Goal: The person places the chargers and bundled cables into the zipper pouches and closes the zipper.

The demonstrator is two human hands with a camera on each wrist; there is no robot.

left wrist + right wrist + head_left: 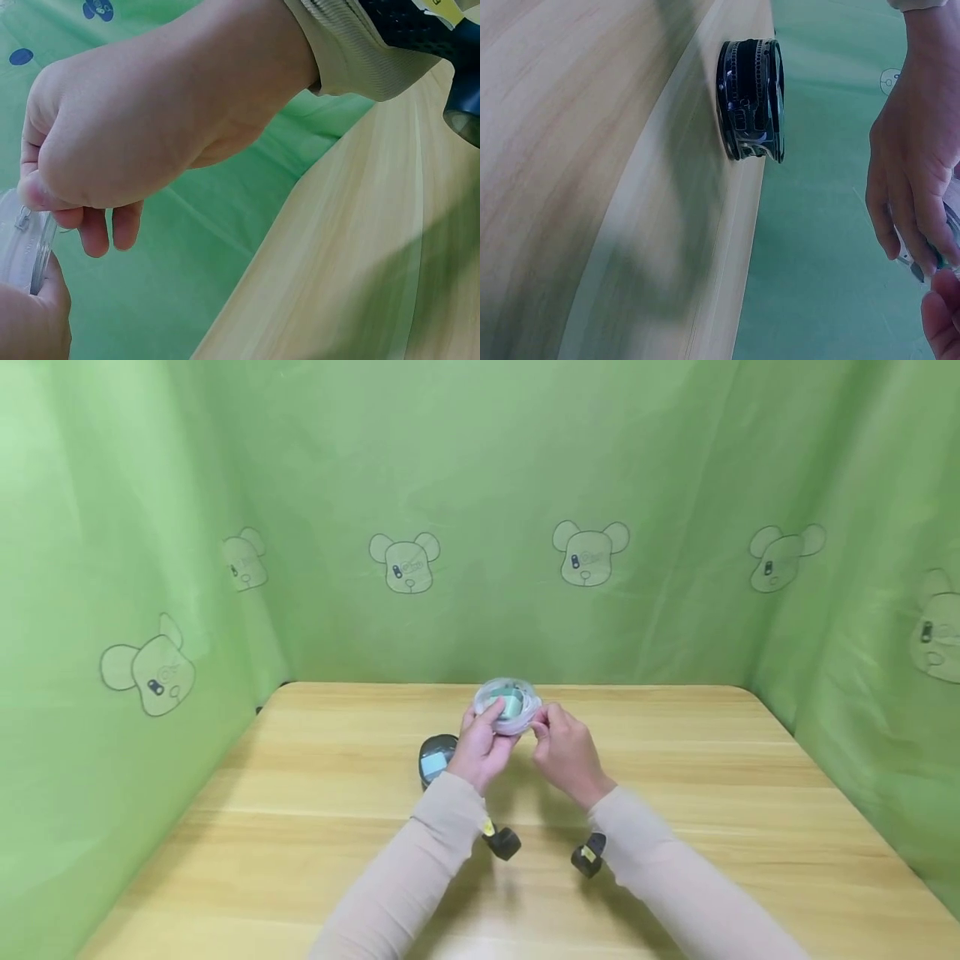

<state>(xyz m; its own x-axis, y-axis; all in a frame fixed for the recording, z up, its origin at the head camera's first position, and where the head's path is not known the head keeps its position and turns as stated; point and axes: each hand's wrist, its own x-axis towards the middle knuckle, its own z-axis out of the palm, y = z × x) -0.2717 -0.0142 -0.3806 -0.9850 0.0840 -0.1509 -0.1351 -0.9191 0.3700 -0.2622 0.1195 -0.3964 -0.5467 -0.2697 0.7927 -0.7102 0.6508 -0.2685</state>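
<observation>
My left hand (483,752) grips a clear, round plastic container (528,712) above the far part of the table, thumb across its top. Something green with a pale label (513,705) shows inside. On the container's right edge, the thumb and fingers of my right hand (567,753) pinch the rim. The left wrist view has the right hand (142,112) at that clear rim (37,259), with part of the left hand (34,322) below it. Seen from the right wrist, the left hand (915,150) covers much of the container, and right fingertips (939,322) meet it.
A dark round container (441,747) with a pale label stands on the wooden table (315,768), just left of the left hand and partly hidden by it. Green curtains (495,460) printed with bear heads enclose the back and sides. Black cameras (504,843) hang from both wrists.
</observation>
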